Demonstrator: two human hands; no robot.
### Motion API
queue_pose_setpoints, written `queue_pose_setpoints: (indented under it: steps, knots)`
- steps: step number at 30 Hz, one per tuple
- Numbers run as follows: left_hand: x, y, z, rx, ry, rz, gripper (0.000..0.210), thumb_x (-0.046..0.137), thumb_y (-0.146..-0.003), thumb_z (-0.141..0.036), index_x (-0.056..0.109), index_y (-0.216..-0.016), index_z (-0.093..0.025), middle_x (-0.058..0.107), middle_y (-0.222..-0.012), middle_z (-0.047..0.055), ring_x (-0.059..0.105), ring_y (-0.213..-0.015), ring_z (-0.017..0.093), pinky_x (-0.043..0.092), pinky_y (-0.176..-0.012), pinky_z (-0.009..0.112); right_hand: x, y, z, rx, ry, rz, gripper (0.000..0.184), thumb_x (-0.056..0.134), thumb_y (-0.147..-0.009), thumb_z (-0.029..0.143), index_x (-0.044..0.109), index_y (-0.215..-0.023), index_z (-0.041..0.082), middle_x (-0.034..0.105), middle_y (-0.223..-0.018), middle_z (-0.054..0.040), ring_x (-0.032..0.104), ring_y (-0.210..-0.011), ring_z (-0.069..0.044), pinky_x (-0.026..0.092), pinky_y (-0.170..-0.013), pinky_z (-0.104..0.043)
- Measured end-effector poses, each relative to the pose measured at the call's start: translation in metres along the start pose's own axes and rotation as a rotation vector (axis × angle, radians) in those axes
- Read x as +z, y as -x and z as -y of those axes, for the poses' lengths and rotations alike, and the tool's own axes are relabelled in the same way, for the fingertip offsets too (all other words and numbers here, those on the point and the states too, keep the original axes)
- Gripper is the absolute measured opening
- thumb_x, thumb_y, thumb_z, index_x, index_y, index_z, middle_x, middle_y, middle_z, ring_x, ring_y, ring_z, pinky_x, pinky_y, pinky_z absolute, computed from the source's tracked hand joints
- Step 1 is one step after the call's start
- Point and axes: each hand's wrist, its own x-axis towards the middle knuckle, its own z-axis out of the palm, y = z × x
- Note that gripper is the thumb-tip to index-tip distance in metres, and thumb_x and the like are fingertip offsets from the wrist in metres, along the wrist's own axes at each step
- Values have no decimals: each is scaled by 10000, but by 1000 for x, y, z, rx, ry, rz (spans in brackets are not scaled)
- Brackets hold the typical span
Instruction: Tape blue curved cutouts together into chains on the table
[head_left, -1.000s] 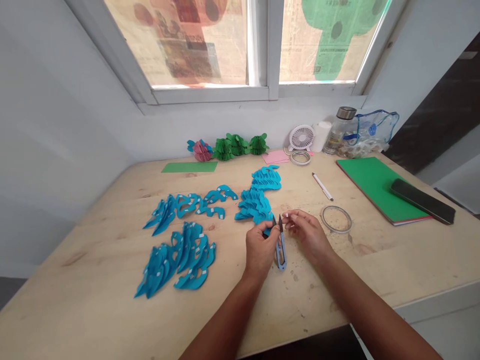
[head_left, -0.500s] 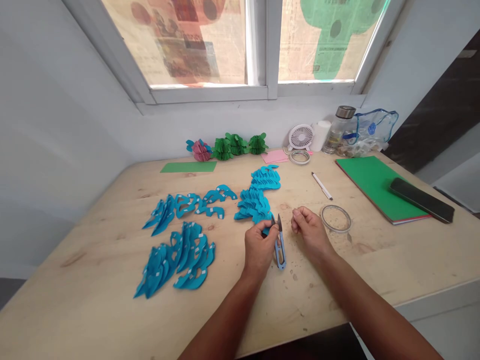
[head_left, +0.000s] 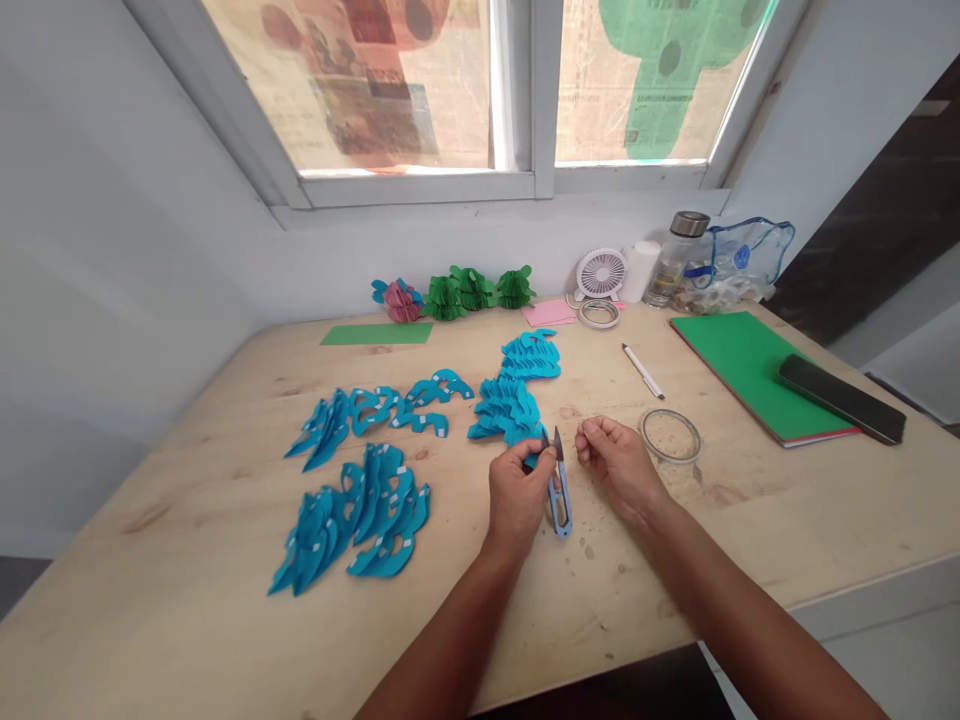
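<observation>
My left hand (head_left: 523,492) is closed in a pinch, thumb against fingers, just in front of the blue folded paper pieces (head_left: 508,408). Whatever it pinches is too small to make out. Beside its fingertips, partly covered by them, are thread snips (head_left: 563,510) with blue handles, blades spread and pointing away from me. To their right, my right hand (head_left: 616,462) also pinches thumb to fingers; anything between them is too small to tell. A roll of tape (head_left: 671,436) lies flat close to the right hand. More blue paper cut-outs with small white squares (head_left: 386,505) spread out on the left.
Behind are a green paper strip (head_left: 376,334), green paper figures (head_left: 472,289), a pink-and-blue one (head_left: 401,300), a small fan (head_left: 601,272) and a bottle (head_left: 676,260). On the right lie a pen (head_left: 643,371), green sheets (head_left: 750,370) and a black case (head_left: 840,398).
My right hand has shifted slightly left, closer to the snips and my left hand. The left hand has stayed almost still.
</observation>
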Motion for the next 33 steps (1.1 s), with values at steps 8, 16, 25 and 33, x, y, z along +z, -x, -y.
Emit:
queue_pose_setpoints:
  steps: [8, 16, 25, 33]
  knots:
    - [0, 0, 0, -5, 18, 10, 152, 608, -671, -287, 581, -607, -152, 505, -383, -52, 424, -359, 88, 323, -388, 186, -2, 1, 4, 21, -44, 25, 260, 803, -614, 337, 635, -661, 145, 635, -597, 2, 477, -481, -55, 358, -489, -187]
    - [-1, -1, 2, -3, 12, 12, 154, 609, -670, -289, 577, -606, -153, 505, -391, -50, 415, -361, 84, 334, -393, 189, -3, -1, 2, 18, -4, -35, 386, 739, -662, 484, 548, -580, 159, 491, -438, 51, 352, -386, -46, 266, -413, -198]
    - [0, -1, 2, -9, 29, 17, 168, 612, -659, -298, 571, -583, -154, 503, -383, -47, 406, -358, 83, 315, -393, 189, -1, 0, 3, 0, -10, -43, 547, 633, -748, 543, 319, -456, 203, 312, -352, 81, 229, -346, -50, 173, -388, -223]
    - [0, -2, 4, -60, 119, 40, 199, 648, -641, -334, 630, -630, -137, 528, -401, -32, 421, -385, 91, 330, -417, 198, -21, 50, 37, -150, 418, -92, 450, 541, -825, 527, 412, -548, 197, 397, -492, 41, 349, -485, -99, 282, -483, -235]
